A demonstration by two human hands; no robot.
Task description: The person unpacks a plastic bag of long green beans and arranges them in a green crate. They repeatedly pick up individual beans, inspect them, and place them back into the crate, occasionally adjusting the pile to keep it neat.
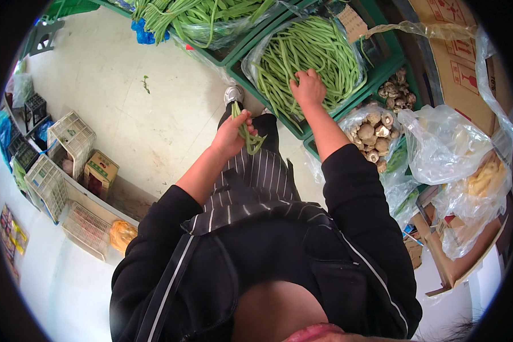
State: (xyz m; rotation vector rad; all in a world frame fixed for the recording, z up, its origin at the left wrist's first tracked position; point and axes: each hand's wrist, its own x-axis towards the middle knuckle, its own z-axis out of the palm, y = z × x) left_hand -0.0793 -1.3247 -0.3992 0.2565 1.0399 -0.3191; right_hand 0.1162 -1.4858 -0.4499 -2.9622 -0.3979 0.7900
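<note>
A green crate lined with clear plastic is heaped with long green beans. My right hand reaches onto the near side of the heap, its fingers bent down among the beans; whether it grips any is hidden. In front of my body, my left hand is closed around a small bunch of green beans, whose ends stick out above and below the fist.
Mushrooms in plastic lie right of the crate, with darker mushrooms behind. More long green pods fill a crate at the far left. Cardboard boxes and a clear plastic bag are at right. Pale crates line the left wall.
</note>
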